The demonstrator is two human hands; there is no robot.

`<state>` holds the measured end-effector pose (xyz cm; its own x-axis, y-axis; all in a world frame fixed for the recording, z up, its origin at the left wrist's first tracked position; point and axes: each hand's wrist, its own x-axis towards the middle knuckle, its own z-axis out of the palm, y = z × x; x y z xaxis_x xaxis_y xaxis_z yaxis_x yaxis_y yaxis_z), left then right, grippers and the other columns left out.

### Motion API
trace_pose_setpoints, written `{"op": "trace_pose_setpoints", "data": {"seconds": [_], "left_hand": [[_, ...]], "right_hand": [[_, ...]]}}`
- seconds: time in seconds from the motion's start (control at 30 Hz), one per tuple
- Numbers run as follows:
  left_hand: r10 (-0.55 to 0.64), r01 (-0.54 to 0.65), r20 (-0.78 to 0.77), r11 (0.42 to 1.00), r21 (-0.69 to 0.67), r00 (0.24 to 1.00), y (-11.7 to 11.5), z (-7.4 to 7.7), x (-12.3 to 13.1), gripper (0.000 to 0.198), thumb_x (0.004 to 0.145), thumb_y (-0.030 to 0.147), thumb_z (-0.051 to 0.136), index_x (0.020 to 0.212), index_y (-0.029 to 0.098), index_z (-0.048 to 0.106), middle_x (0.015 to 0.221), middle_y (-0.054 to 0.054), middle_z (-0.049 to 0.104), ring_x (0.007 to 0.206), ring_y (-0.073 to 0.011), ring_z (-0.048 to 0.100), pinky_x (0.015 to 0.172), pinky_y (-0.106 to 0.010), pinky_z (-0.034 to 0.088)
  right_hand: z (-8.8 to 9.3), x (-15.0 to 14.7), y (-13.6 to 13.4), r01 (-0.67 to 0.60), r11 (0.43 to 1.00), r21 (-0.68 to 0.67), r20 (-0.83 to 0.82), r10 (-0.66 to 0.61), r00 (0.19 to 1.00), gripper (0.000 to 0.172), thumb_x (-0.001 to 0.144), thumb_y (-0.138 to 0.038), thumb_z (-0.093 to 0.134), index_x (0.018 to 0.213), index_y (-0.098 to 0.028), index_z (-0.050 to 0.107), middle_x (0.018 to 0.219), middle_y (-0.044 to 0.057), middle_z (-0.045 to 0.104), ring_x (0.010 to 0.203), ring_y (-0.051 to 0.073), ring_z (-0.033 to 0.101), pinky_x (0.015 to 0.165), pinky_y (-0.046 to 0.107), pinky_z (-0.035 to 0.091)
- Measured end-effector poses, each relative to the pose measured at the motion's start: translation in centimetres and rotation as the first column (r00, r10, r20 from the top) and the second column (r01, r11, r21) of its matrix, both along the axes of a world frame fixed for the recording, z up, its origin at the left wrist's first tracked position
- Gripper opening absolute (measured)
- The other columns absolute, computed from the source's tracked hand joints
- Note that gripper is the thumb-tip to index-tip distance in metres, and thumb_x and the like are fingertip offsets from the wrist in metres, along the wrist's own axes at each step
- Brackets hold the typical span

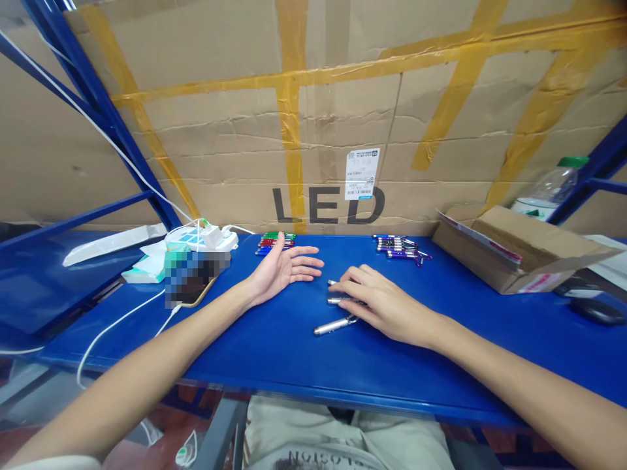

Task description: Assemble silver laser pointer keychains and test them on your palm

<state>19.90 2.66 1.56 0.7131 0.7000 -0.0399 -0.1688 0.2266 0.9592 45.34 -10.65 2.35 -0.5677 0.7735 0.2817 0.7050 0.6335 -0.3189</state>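
Observation:
My left hand point(281, 269) is open above the blue table point(274, 352), palm turned inward and fingers stretched, holding nothing. Just behind it lies a bundle of green, red and blue pen-like sticks point(275, 241). My right hand point(379, 299) is closed over small silver penlights, with two metal ends point(336, 301) sticking out past the fingertips; the rest of them is hidden under the fingers. A separate silver penlight point(334, 326) with a clip at one end lies on the table just below that hand. Further back sits a stack of purple and dark penlights point(399, 246).
An open cardboard box point(509, 251) and a black mouse point(596, 311) are at the right, with a green-capped bottle point(553, 186) behind. On the left are a phone point(198, 287) on a cable, a tissue pack point(144, 264) and a power strip point(215, 239). A large carton point(235, 150) walls off the back.

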Motion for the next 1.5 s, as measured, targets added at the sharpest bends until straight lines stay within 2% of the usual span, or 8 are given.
{"op": "trace_pose_setpoints", "data": {"seconds": [0.27,0.4,0.57,0.67,0.8,0.93,1.3,1.5], "left_hand": [[0.015,-0.015,-0.026,1.000,-0.004,1.000,0.1,0.0,0.1,0.090,0.106,0.083,0.023,0.135,0.013,0.072,0.128,-0.021,0.079,0.110,-0.0301,0.078,0.099,-0.039,0.058],[0.019,-0.019,-0.032,1.000,-0.009,0.999,0.1,0.1,0.1,0.091,0.105,0.083,0.023,0.136,0.012,0.071,0.128,-0.022,0.078,0.110,-0.0305,0.077,0.099,-0.040,0.058],[0.010,-0.010,-0.009,1.000,-0.012,1.000,0.0,0.2,0.0,0.091,0.105,0.083,0.024,0.138,0.011,0.070,0.130,-0.023,0.077,0.111,-0.0314,0.077,0.099,-0.040,0.058],[-0.001,0.001,0.008,1.000,-0.023,1.000,0.0,0.2,-0.1,0.092,0.106,0.083,0.023,0.139,0.010,0.069,0.132,-0.024,0.076,0.112,-0.0325,0.077,0.100,-0.041,0.058],[-0.014,0.015,0.031,0.999,-0.031,0.999,0.3,0.3,-0.3,0.092,0.106,0.082,0.022,0.141,0.011,0.068,0.134,-0.024,0.075,0.113,-0.0331,0.077,0.100,-0.044,0.059],[-0.026,0.027,0.042,0.999,-0.034,0.999,0.5,0.2,-0.4,0.094,0.104,0.085,0.025,0.141,0.010,0.068,0.134,-0.025,0.075,0.113,-0.0337,0.077,0.099,-0.044,0.059],[-0.026,0.027,0.042,0.999,-0.039,0.999,0.4,0.2,-0.3,0.096,0.103,0.086,0.026,0.142,0.009,0.067,0.132,-0.026,0.075,0.113,-0.0344,0.077,0.099,-0.044,0.059],[-0.014,0.014,0.016,1.000,-0.005,1.000,0.0,0.4,-0.2,0.096,0.102,0.088,0.027,0.139,0.011,0.070,0.130,-0.024,0.076,0.112,-0.0328,0.076,0.099,-0.042,0.059]], "right_hand": [[0.3,-1.0,-1.3,-0.189,0.972,-0.137,0.007,0.192,0.981,0.024,0.117,-0.039,0.049,0.120,-0.025,0.067,0.118,0.007,0.069,0.107,0.025,0.060,0.101,0.044,0.044],[0.2,-0.8,-1.1,-0.062,0.985,-0.163,-0.101,0.046,0.994,0.028,0.119,-0.043,0.039,0.119,-0.025,0.060,0.116,0.007,0.070,0.100,0.024,0.061,0.089,0.040,0.048],[0.5,-0.4,-0.4,0.065,0.989,-0.135,-0.264,-0.099,0.959,0.027,0.120,-0.040,0.033,0.130,-0.026,0.054,0.124,0.008,0.069,0.104,0.023,0.066,0.093,0.038,0.050],[0.6,-0.2,-0.1,0.129,0.984,-0.119,-0.237,-0.154,0.959,0.027,0.119,-0.041,0.035,0.124,-0.025,0.055,0.116,0.007,0.071,0.099,0.023,0.067,0.088,0.037,0.050],[0.4,-0.1,0.2,0.208,0.968,-0.138,-0.059,-0.217,0.974,0.029,0.118,-0.043,0.032,0.107,-0.025,0.052,0.086,0.003,0.068,0.073,0.022,0.064,0.069,0.033,0.042],[0.3,0.0,0.2,0.199,0.974,-0.107,0.048,-0.195,0.980,0.027,0.115,-0.037,0.036,0.096,-0.025,0.051,0.080,0.002,0.067,0.068,0.021,0.063,0.066,0.031,0.037],[0.5,0.2,0.3,0.189,0.975,-0.121,0.076,-0.180,0.981,0.026,0.111,-0.034,0.046,0.090,-0.024,0.055,0.072,0.000,0.063,0.062,0.018,0.056,0.063,0.030,0.029],[0.6,0.0,0.1,0.148,0.981,-0.124,0.003,-0.149,0.989,0.024,0.114,-0.034,0.043,0.106,-0.023,0.063,0.090,0.004,0.073,0.077,0.020,0.068,0.072,0.029,0.040]]}}
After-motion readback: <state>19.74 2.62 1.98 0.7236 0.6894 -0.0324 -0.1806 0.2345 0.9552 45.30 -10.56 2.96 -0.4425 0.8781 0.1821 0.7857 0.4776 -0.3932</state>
